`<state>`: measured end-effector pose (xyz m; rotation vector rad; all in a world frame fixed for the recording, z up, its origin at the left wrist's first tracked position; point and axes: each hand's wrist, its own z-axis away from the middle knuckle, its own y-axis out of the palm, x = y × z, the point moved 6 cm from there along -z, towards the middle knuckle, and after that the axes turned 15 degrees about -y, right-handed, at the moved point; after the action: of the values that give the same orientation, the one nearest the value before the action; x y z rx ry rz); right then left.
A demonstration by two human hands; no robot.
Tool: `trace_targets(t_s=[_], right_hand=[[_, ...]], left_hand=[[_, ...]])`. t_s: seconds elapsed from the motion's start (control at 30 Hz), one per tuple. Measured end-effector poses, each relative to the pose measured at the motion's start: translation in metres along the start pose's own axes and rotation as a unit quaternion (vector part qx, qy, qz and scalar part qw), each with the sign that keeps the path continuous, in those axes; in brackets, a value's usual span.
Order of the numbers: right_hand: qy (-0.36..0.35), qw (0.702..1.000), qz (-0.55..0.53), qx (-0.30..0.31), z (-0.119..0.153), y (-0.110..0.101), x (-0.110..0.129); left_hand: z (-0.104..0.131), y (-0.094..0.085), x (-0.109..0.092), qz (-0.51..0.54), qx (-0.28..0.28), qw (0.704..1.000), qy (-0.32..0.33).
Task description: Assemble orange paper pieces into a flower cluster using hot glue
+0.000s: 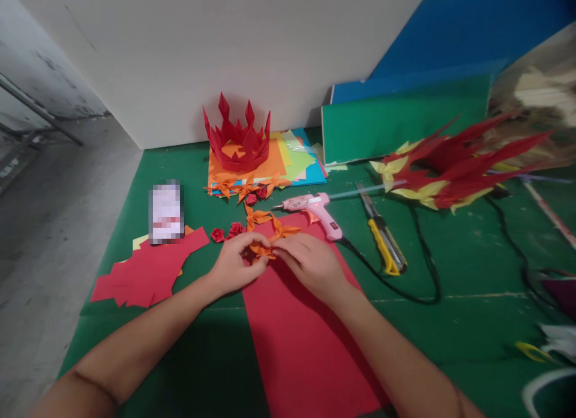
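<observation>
Green desk [450, 268] w/ red paper sheet [306, 340], pink glue gun [315, 209], yellow utility knife [382, 235], red paper crown [237, 136] on coloured paper stack [297, 160], red offcuts [148, 271]

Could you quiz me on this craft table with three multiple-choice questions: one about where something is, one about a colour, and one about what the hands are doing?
1. Where does the red paper crown stand?
A. On the stack of coloured paper sheets by the wall
B. On the bare floor
C. On the pink glue gun

2. What colour is the handle of the utility knife?
A. Blue
B. Yellow
C. White

3. What are the left hand and right hand doing?
A. Resting flat, apart from everything
B. Gripping the glue gun
C. Together pinching a small orange folded paper flower

Answers: 1 A, the crown sits on top of the sheets near the white wall. 2 B, the knife's grip is yellow beside the pink glue gun. 3 C, the fingertips of both hands meet on the orange flower above the large red sheet.
</observation>
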<state>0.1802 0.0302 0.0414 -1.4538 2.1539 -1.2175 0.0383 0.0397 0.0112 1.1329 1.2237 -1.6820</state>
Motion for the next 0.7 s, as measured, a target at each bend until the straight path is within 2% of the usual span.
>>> trace_targets(t_s=[0.23,0.5,0.6,0.7], right_hand=[[0.011,1.000,0.000,0.005,0.001,0.001,-0.001],[-0.015,0.999,0.035,0.016,-0.002,0.000,0.001],[-0.039,0.998,0.042,0.011,-0.003,0.000,0.003],[-0.053,0.998,0.038,0.010,-0.004,-0.001,0.006]], left_hand=[[-0.001,0.000,0.002,0.047,-0.014,0.998,-0.026],[-0.003,0.003,0.009,0.090,0.015,0.993,-0.068],[-0.003,0.004,0.006,0.072,0.024,0.996,-0.050],[-0.001,0.000,-0.004,0.014,0.005,1.000,0.016]])
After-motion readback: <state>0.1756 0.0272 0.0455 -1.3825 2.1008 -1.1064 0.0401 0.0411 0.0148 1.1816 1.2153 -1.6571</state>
